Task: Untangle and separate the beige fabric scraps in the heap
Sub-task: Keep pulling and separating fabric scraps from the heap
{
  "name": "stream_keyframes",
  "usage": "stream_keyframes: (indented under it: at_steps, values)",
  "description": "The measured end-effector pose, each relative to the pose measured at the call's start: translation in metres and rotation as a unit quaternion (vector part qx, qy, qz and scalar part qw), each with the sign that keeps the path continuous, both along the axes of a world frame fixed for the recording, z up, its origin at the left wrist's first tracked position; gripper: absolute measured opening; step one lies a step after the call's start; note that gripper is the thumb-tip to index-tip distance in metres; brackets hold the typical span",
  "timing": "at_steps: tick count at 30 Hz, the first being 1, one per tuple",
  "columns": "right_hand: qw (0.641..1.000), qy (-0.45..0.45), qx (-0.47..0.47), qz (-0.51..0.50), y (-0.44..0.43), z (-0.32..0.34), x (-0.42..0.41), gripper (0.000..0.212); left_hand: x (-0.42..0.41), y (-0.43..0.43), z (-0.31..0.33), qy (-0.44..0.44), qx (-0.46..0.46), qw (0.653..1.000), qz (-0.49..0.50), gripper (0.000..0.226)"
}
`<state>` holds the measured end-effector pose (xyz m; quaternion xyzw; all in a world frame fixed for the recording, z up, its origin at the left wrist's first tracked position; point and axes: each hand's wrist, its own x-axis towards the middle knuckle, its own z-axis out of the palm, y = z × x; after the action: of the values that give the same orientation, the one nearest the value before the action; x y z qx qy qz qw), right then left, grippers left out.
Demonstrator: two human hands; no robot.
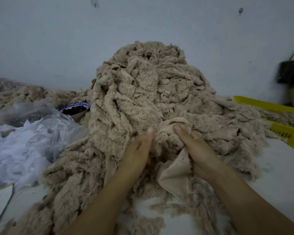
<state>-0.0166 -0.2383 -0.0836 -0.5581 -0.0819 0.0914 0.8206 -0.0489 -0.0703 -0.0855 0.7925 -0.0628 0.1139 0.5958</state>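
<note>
At the near edge of the table (pixel 278 175), both hands work the foot of the heap (pixel 139 92), a tall mound of beige fleecy scraps that fills the middle of the table and spills toward the near edge. The left hand (pixel 137 150) and right hand (pixel 199 150) sit close together on one scrap (pixel 174 178). Its smooth backing hangs in a fold below the right palm, and its fuzzy side is bunched between the thumbs. The right hand grips it with the thumb on top and the fingers curled beneath. The left hand pinches the same bunch, thumb pressed on the pile; its fingers are tucked under the fabric and mostly hidden.

The step in hand looks like freeing a single piece: the scrap is grasped but is still joined to the mound at its upper edge, where it disappears among other strips. Most of the heap looks unsorted.

The next move likely calls for drawing the hands apart and toward the near edge, gently, so snagged strips slip off rather than drag along. The yellow basket (pixel 278 107) at the right edge already holds some beige pieces and seems a likely place for the freed scrap.
</note>
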Motion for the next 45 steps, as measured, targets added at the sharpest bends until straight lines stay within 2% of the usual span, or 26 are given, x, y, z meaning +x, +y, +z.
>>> stream_keyframes:
  at_steps: [2, 3, 5, 10, 13, 16, 18, 20, 22, 25, 28, 29, 30, 31, 33, 35, 38, 39, 40, 42, 43, 44, 45]
  values:
    - [1.0, -0.015, -0.022, -0.008, 0.002, -0.001, -0.001, 0.042, 0.005, -0.001, -0.007, 0.014, 0.044, 0.999, -0.008, 0.04]
    - [0.999, -0.014, -0.031, -0.014, 0.003, -0.001, -0.001, 0.044, 0.008, 0.0, -0.009, 0.018, 0.033, 0.999, -0.002, 0.034]
    - [0.999, 0.007, -0.021, -0.025, 0.005, -0.001, -0.001, 0.038, 0.012, 0.002, -0.011, 0.004, 0.001, 1.0, 0.019, 0.022]
    - [0.994, 0.055, 0.033, -0.09, -0.001, 0.001, 0.006, 0.027, 0.016, 0.007, -0.013, -0.029, 0.025, 0.998, 0.045, 0.022]
    - [0.991, 0.057, 0.045, -0.11, -0.006, 0.002, 0.008, 0.021, 0.016, 0.007, -0.014, -0.021, -0.009, 0.997, 0.078, 0.021]
    - [0.987, 0.055, 0.091, -0.124, -0.011, 0.006, 0.009, 0.023, 0.017, 0.014, -0.012, -0.024, -0.108, 0.986, 0.125, 0.023]
    - [0.982, 0.047, 0.123, -0.137, -0.017, 0.006, 0.011, 0.022, 0.018, 0.018, -0.01, -0.02, -0.125, 0.98, 0.156, 0.024]
    - [0.981, 0.041, 0.124, -0.141, -0.018, 0.004, 0.013, 0.023, 0.017, 0.017, -0.007, -0.021, -0.127, 0.982, 0.139, 0.031]
    - [0.982, 0.047, 0.107, -0.149, -0.015, 0.004, 0.012, 0.023, 0.013, 0.01, -0.004, -0.028, -0.075, 0.994, 0.08, 0.039]
    - [0.98, 0.045, 0.103, -0.163, -0.013, 0.013, 0.014, 0.021, 0.011, -0.002, 0.003, -0.031, 0.061, 0.998, -0.01, 0.037]
    - [0.982, 0.011, 0.099, -0.159, -0.013, 0.025, 0.019, 0.022, 0.021, -0.021, 0.011, 0.037, 0.128, 0.984, -0.119, 0.063]
    - [0.983, 0.004, 0.094, -0.159, -0.012, 0.029, 0.02, 0.023, 0.025, -0.03, 0.014, 0.045, 0.154, 0.978, -0.133, 0.051]
    - [0.983, -0.003, 0.09, -0.158, -0.012, 0.032, 0.022, 0.022, 0.032, -0.038, 0.018, 0.038, 0.168, 0.976, -0.134, 0.025]
    - [0.984, -0.01, 0.088, -0.156, -0.013, 0.035, 0.025, 0.017, 0.037, -0.046, 0.027, 0.037, 0.162, 0.977, -0.133, 0.006]
    - [0.98, -0.034, 0.069, -0.181, -0.025, 0.042, 0.037, 0.018, 0.054, -0.058, 0.042, 0.001, 0.15, 0.984, -0.098, 0.023]
    - [0.972, -0.051, 0.026, -0.227, -0.047, 0.048, 0.053, 0.013, 0.073, -0.068, 0.058, -0.008, 0.108, 0.993, -0.037, 0.016]
    - [0.963, -0.031, -0.04, -0.263, -0.082, 0.048, 0.076, 0.02, 0.098, -0.09, 0.07, 0.07, -0.062, 0.994, -0.053, 0.015]
    - [0.957, -0.02, -0.085, -0.278, -0.09, 0.043, 0.081, 0.025, 0.103, -0.095, 0.067, 0.095, -0.069, 0.991, -0.062, 0.021]
    - [0.939, -0.023, -0.156, -0.307, -0.096, 0.035, 0.083, 0.03, 0.108, -0.098, 0.059, 0.107, -0.028, 0.992, -0.063, 0.03]
    - [0.856, -0.064, -0.306, -0.412, -0.098, 0.019, 0.077, 0.031, 0.113, -0.101, 0.038, 0.117, 0.061, 0.99, -0.044, 0.04]
    - [0.807, -0.114, -0.339, -0.47, -0.093, 0.012, 0.07, 0.031, 0.115, -0.102, 0.027, 0.117, 0.081, 0.989, -0.032, 0.038]
    - [0.781, -0.171, -0.335, -0.499, -0.085, 0.008, 0.063, 0.027, 0.116, -0.103, 0.016, 0.109, 0.088, 0.99, -0.019, 0.034]
    - [0.783, -0.211, -0.328, -0.485, -0.075, 0.006, 0.061, 0.019, 0.117, -0.105, 0.008, 0.103, 0.085, 0.991, 0.0, 0.031]
